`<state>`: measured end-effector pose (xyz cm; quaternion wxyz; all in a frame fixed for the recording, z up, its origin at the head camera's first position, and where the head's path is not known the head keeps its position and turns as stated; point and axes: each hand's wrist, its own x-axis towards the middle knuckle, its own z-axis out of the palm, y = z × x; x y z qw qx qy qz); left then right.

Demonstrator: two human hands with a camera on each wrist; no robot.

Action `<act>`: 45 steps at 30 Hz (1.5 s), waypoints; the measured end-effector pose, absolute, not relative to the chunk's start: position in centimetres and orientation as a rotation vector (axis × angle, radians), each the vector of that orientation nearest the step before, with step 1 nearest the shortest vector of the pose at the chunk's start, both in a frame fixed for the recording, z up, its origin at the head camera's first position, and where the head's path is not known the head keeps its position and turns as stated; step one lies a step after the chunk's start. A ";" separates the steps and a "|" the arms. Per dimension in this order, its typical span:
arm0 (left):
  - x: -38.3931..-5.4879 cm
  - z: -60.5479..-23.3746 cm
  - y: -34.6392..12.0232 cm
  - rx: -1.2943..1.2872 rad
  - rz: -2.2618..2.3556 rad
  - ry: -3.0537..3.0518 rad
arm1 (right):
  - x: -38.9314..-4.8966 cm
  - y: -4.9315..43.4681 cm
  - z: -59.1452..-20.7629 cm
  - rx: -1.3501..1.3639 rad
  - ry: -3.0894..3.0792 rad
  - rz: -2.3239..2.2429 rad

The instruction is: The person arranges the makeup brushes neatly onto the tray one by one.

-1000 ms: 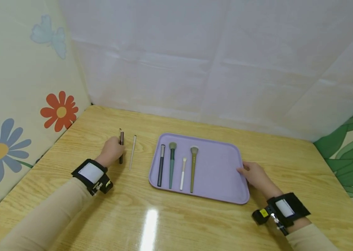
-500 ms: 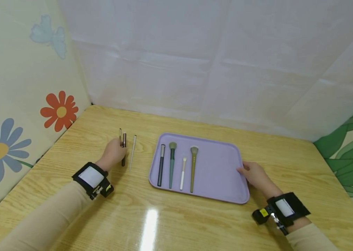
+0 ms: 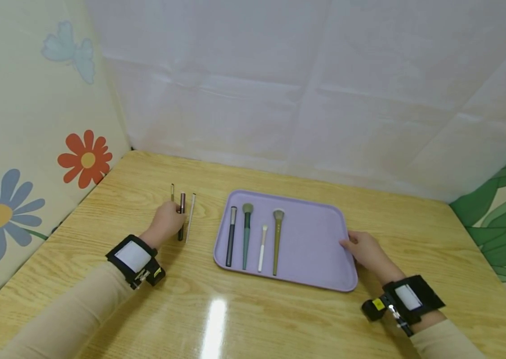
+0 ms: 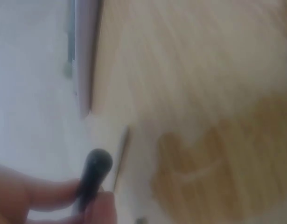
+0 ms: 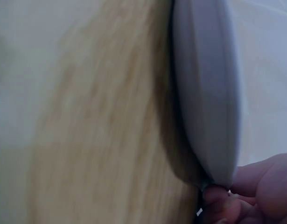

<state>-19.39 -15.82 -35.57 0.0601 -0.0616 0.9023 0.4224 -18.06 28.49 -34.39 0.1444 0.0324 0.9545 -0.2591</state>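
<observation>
Pinching a slim dark cylindrical pencil (image 3: 181,217) between curled fingers, the left hand (image 3: 166,221) holds it over the glossy wood-grain table (image 3: 244,314), just beside a thin pale stick (image 3: 190,217) and a short slender pencil (image 3: 172,191). The right hand (image 3: 367,252) grips the right rim of the smooth lilac plastic tray (image 3: 316,249), thumb on top. In the tray lie four brushes side by side: a dark-handled brush (image 3: 231,236), a teal brush (image 3: 246,233), a small white brush (image 3: 262,241) and an olive brush (image 3: 277,240).
</observation>
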 end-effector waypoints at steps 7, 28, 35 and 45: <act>-19.1 -35.4 -15.5 -0.187 1.316 2.706 | -18.0 28.5 -34.5 0.079 2.759 -0.756; -18.8 -35.3 -14.6 -0.189 1.296 2.727 | -18.1 28.5 -34.5 0.102 2.752 -0.759; -18.7 -35.3 -14.3 -0.177 1.299 2.736 | -18.1 28.6 -34.6 0.087 2.762 -0.761; -18.7 -35.5 -14.0 -0.149 1.320 2.749 | -18.1 28.5 -34.6 0.104 2.749 -0.756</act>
